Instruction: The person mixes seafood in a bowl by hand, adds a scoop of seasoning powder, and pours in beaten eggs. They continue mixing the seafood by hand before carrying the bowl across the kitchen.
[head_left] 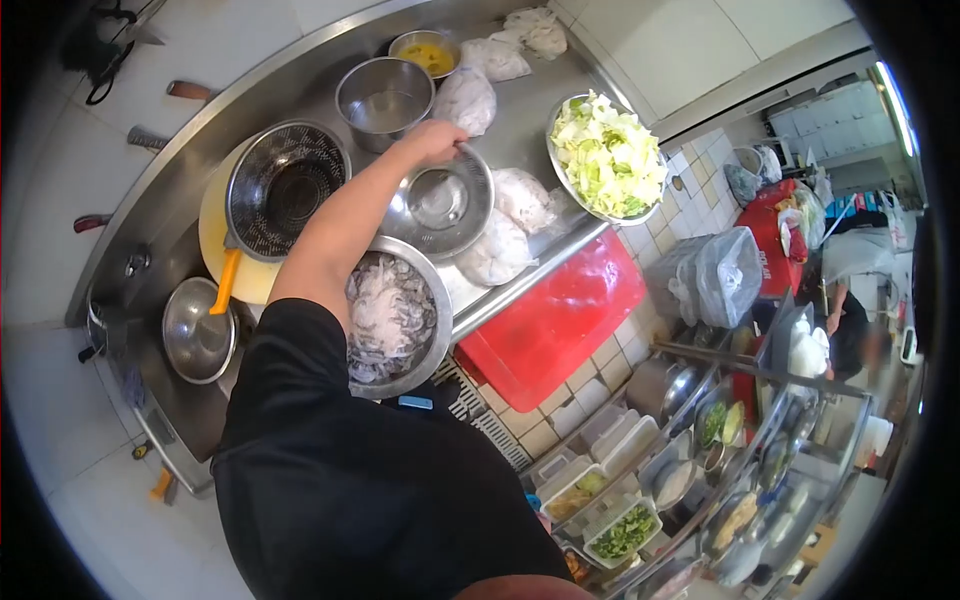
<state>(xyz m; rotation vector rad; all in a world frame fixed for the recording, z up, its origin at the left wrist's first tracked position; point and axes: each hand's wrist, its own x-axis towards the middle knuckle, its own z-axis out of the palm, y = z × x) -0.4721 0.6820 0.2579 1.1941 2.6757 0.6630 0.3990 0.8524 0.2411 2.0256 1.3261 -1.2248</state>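
Observation:
My left hand (437, 142) reaches across the counter with its fingers closed on the rim of a metal bowl (473, 205). Clear bags of pale food (466, 103) lie just beyond that hand, with more bags (497, 248) beside the bowl. Under my forearm, a large metal bowl (440, 340) holds greyish, shrimp-like pieces with a pale heap on top. A deep steel pot (385, 97) stands close to my fingers. To the left of my forearm is a perforated black colander (285, 185). My right hand is out of view.
Chopped greens (608, 155) fill a bowl at the counter's right end. A red lid or crate (555, 320) sits below the counter edge (530, 275). An orange-handled utensil (228, 280) and a colander (200, 330) are at left. Another person (850, 325) stands beyond the food shelves.

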